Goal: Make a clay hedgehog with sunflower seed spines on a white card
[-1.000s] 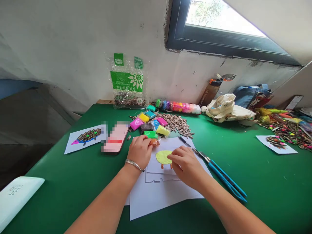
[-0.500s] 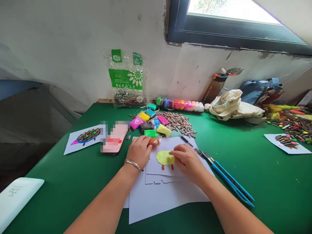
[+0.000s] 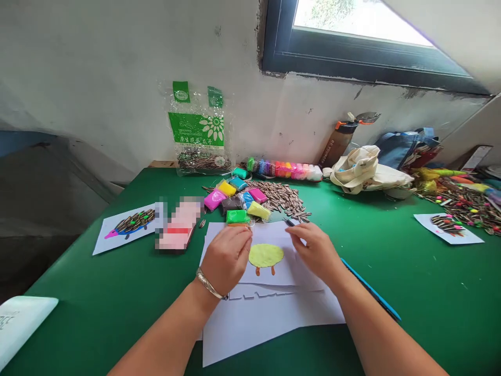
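Note:
My left hand [image 3: 229, 258] is closed in a pinch above the left side of a sheet of paper [image 3: 270, 313]. Whatever its fingertips hold is hidden; an orange clay packet [image 3: 237, 225] shows just behind them. To the right, my right hand [image 3: 319, 253] has thumb and fingers drawn together near the tip of a pen [image 3: 289, 222], and I cannot see what is between them. Between both hands lies a flat yellow clay oval [image 3: 266, 256], with two short orange clay legs [image 3: 273, 270] below it.
Clay packets [image 3: 237, 216] and sunflower seeds [image 3: 285, 198] lie behind the paper. Left are a seed hedgehog picture [image 3: 133, 224] and a phone [image 3: 178, 230]. A blue-handled tool [image 3: 376, 292] is partly under my right arm. A seed bag [image 3: 201, 136] and a bottle [image 3: 340, 141] stand behind.
My right hand has left the yellow oval and moved right, covering most of the pen. My left hand has drawn back from the orange packet toward me. The view has shifted slightly.

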The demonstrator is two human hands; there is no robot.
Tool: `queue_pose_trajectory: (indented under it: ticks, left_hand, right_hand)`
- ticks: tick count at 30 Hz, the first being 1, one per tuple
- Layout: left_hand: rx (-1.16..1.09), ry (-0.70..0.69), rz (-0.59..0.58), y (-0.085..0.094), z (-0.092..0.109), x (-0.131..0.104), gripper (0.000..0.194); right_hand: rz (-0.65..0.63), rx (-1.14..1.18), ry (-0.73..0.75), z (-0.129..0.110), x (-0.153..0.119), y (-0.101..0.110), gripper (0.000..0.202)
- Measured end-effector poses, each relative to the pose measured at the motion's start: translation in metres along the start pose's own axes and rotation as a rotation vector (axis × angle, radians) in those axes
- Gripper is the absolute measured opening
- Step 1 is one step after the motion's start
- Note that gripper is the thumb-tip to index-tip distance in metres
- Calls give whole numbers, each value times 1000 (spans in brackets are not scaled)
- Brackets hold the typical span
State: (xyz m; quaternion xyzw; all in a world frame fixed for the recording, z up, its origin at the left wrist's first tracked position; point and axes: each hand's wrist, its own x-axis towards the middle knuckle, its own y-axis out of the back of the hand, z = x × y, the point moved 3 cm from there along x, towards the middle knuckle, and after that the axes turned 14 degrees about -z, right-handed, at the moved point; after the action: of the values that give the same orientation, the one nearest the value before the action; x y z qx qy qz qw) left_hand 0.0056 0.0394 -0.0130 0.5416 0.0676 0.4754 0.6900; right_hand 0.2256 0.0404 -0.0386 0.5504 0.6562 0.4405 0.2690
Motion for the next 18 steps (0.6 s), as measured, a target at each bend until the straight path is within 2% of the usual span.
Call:
queue_pose_trajectory:
  ticks: [4,7,12,18]
  left_hand:
    - [-54,-80,-167,-8,6,-1,21]
    - [-78,-24,-137,-10,-2,-1,21]
    - [-145,153,-113,-10,-19,1,21]
    - [-152,117,-158,-11,-15,3,21]
  right_hand:
    - [-14,-128,-183,25,18,18,26]
    - [-81,-302,-240,35,35,17,26]
    - [-134,-485,-271,39,51,0,27]
    - [-133,-482,-231,45,56,-9,25]
